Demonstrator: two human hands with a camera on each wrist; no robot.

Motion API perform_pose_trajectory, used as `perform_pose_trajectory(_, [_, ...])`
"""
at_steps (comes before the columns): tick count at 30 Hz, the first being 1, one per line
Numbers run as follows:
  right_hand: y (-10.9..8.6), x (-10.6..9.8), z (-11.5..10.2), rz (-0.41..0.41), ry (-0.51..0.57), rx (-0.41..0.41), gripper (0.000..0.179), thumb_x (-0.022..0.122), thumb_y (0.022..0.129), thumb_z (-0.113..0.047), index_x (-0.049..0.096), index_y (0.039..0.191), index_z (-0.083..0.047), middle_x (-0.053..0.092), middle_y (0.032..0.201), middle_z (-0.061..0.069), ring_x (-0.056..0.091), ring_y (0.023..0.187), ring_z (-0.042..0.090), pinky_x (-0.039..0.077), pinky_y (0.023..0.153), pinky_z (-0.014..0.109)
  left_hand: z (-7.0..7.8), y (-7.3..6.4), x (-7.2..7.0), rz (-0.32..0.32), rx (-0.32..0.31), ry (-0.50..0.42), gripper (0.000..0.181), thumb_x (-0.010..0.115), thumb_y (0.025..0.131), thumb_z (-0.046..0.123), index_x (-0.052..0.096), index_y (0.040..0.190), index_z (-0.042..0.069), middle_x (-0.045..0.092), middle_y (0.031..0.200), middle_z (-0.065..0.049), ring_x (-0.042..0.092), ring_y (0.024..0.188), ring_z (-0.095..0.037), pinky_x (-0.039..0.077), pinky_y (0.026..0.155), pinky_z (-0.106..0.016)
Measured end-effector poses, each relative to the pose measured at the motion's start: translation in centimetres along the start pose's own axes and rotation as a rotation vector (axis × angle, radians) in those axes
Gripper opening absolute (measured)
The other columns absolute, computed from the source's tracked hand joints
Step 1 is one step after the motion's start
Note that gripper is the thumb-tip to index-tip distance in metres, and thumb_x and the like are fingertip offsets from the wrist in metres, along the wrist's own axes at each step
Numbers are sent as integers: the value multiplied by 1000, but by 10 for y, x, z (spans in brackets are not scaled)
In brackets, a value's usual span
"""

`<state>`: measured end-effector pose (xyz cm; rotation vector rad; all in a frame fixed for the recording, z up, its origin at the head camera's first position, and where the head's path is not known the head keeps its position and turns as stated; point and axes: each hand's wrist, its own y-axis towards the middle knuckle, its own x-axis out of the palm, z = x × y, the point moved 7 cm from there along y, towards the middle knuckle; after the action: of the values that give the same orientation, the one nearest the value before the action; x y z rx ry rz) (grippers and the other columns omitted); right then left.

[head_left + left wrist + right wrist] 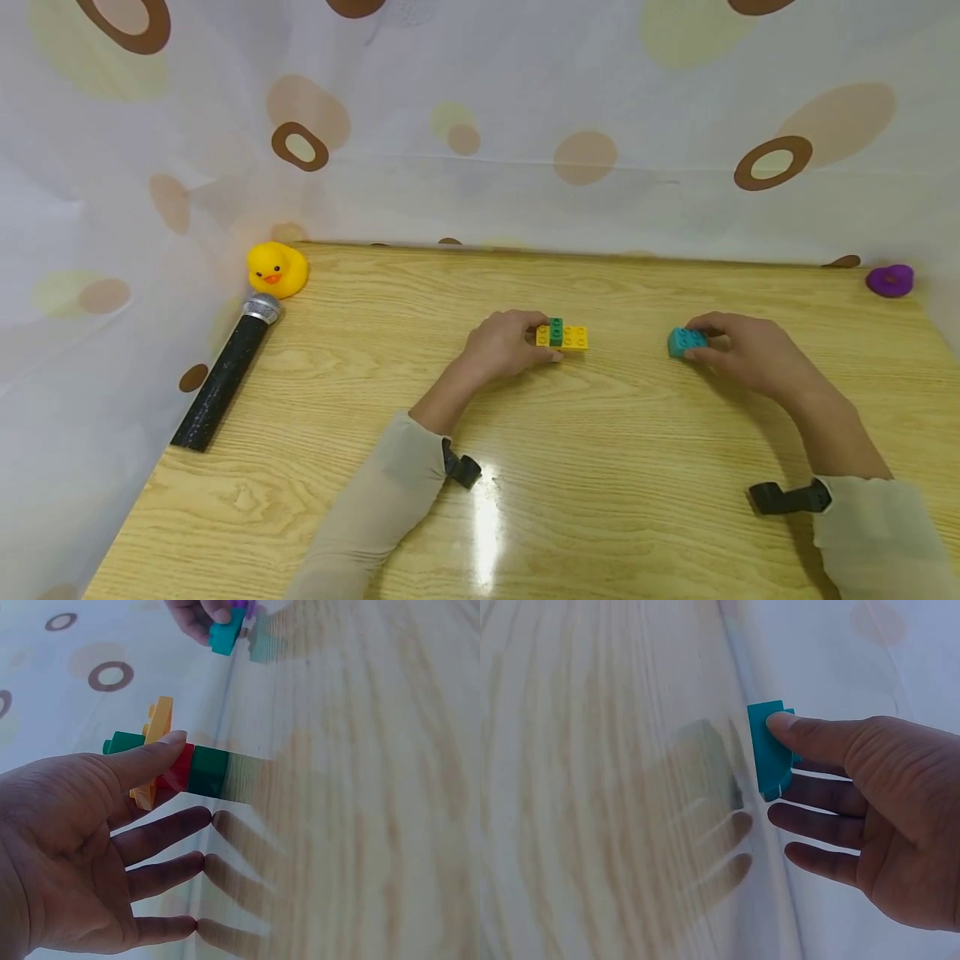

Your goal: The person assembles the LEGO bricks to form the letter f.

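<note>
In the head view, my left hand (504, 343) is around a small stack of toy building bricks near the middle of the table. The left wrist view shows the stack from the side: a green brick (208, 772) at the bottom, a red brick (180, 769), a long yellow brick (160, 720) crosswise, and a green brick (124, 742) on top. The thumb presses on the red one; the other three fingers are spread. To the right, my right hand (757, 354) pinches a teal brick (769, 750) between thumb and fingers, seemingly just above the tabletop. The two hands are apart.
A yellow rubber duck (279, 271) sits at the back left corner, with a black microphone (228, 371) lying in front of it. At the far right back is a purple toy (891, 281). A spotted cloth (510, 200) hangs behind the wooden table (600, 467).
</note>
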<state>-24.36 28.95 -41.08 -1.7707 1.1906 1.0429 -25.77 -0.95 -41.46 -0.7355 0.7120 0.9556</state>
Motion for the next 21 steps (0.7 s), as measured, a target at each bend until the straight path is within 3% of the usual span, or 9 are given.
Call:
perform_pose_trajectory(6, [3,-5,-13,35,16,-24,45,61,102,-37,60,135,-6,65,129,28,56,121,53,43,96,68,-1,0,0,-4,-8,-10,59,75,90,48,58,144,28,70,122,4,62,90,-14,47,68,-29])
perform_pose_trajectory(13, [8,-15,-44,102,44,-92,44,65,100,-31,61,137,-7,65,133,24,60,119,46,47,91,62,-2,1,1,-10,-11,-10,60,74,91,48,57,145,28,70,125,4,62,95,-13,49,72,-30])
perform_pose_trajectory(21, [16,-20,-78,156,66,-182,40,68,99,-27,63,134,-7,65,132,19,60,120,39,46,95,61,-1,-1,-1,-10,-18,-14,59,74,91,48,58,144,29,70,125,4,62,94,-14,48,70,-30])
